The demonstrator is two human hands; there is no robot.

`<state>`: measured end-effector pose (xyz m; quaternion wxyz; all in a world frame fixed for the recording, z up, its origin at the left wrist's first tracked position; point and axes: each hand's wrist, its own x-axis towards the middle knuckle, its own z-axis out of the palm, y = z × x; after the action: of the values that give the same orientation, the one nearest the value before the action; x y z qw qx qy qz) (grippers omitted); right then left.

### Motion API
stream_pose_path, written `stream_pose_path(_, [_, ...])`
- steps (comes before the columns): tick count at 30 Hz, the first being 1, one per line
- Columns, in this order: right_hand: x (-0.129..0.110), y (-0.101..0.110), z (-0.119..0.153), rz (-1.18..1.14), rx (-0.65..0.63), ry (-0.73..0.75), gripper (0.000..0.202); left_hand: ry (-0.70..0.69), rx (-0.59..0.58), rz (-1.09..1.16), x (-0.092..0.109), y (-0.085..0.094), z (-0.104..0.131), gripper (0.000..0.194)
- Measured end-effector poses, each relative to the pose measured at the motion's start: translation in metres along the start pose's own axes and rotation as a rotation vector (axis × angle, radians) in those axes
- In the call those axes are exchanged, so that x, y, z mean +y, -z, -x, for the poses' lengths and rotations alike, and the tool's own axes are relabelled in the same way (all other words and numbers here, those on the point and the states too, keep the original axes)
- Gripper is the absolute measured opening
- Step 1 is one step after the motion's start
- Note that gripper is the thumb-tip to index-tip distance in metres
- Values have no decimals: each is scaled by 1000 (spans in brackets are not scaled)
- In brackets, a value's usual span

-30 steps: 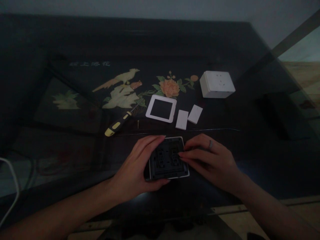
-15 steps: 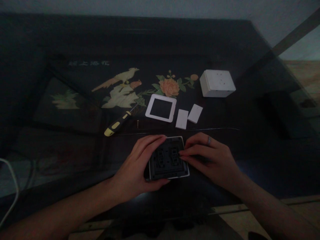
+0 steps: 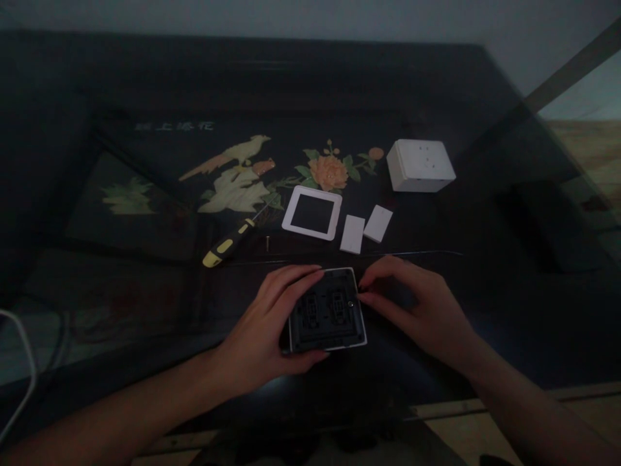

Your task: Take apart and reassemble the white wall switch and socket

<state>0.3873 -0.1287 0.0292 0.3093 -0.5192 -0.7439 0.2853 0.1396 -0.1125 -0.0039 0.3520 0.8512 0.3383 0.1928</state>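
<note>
A square wall switch (image 3: 326, 318), its black inner plate facing up and its rim white, lies at the table's front. My left hand (image 3: 272, 317) is shut on it from the left, fingers along the far edge and thumb at the near edge. A small screw head (image 3: 350, 303) shows at the plate's right side. Just right of it is my right hand (image 3: 412, 294), thumb and index finger bent and slightly apart at the switch's right edge, with nothing visible between them. Beyond the switch lie a second screw (image 3: 267, 244), a white frame (image 3: 313, 235) and two white rocker caps (image 3: 352, 234) (image 3: 378, 223).
A yellow and black screwdriver (image 3: 227, 244) lies left of the frame. A white socket box (image 3: 422, 167) stands at the back right. The dark glossy tabletop (image 3: 218, 71) has a bird and flower picture. A white cable (image 3: 26, 362) hangs at the left edge.
My right fingers have drawn back from the plate to its right edge, and the screw head there has come into view. My left hand keeps its hold on the switch.
</note>
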Motion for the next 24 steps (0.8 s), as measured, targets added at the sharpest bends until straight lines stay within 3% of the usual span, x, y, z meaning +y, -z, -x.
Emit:
stream_pose_path(3, [3, -3, -1, -30, -30, -53, 7, 1, 11, 16, -2, -1, -1, 88])
stream_pose_path(6, [4, -2, -4, -3, 51, -37, 4, 4, 13, 35, -2, -2, -2, 88])
stream_pose_path(9, [-4, 3, -19, 45, 90, 63, 4, 3, 11, 49, -2, -2, -3, 90])
stream_pose_path(12, [-22, 0, -53, 178, -12, 260, 11, -17, 32, 55, -2, -4, -3, 87])
stream_pose_path(14, [-36, -12, -85, 396, -84, 419, 13, -24, 55, 55, -2, -5, -4, 85])
stream_pose_path(16, [-48, -33, -116, 663, -238, 561, 19, -12, 68, 55, -3, -7, -4, 85])
stream_pose_path(18, [-57, -57, -140, 719, -289, 648, 25, 0, 70, 54, -4, -8, -5, 86])
stream_pose_path(21, [-63, -91, -158, 777, -325, 719, 23, -7, 75, 62, -5, -8, -6, 84])
stream_pose_path(24, [-63, -108, -160, 809, -311, 713, 22, -25, 85, 70, -5, -8, -8, 82])
